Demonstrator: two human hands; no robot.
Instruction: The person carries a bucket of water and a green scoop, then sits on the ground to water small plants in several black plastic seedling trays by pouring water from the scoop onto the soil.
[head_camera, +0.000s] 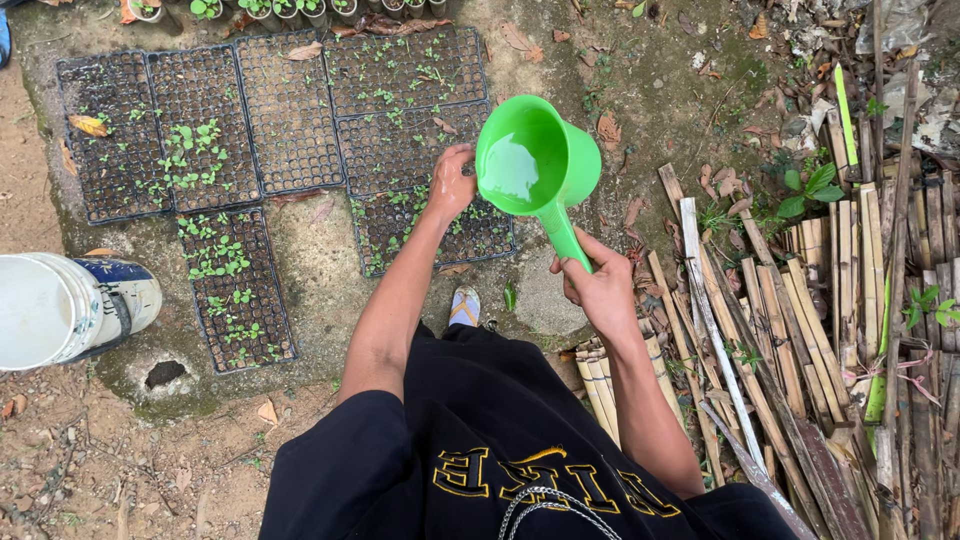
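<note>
Head view: right hand grips green scoop above black seedling trays.

Open air above the seedling trays, nothing overhead. Hemmed on the right by a bamboo stick pile, on the left by a white bucket. Bare soil clear near the bucket.

bucket: cut off by left edge, inside not visible
pots: top edge crops em, only bottoms show
left hand: fingertips hidden behind scoop
seedlings: too small to ID
</note>
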